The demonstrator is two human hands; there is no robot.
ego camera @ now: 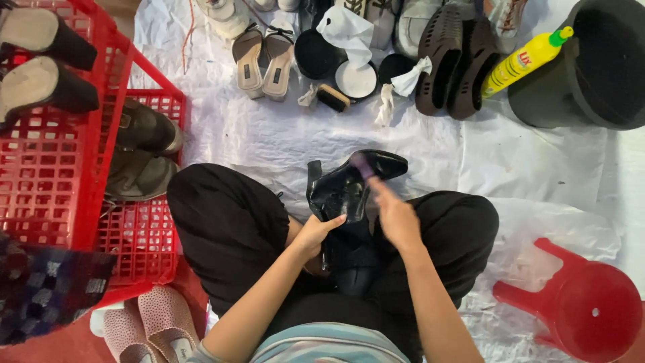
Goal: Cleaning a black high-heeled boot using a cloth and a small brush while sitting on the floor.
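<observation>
**Polishing a black boot, part done**

Gripping the boot [349,185] over the lap, the left hand [316,232] closes round its shaft; the right hand [396,215] pinches a blurred brush or cloth [363,165] against the upper. The toe already shines, so I judge the work midway. Sole and inner side are hidden. More shoes [262,60] wait beyond on the white sheet [269,134].
</observation>
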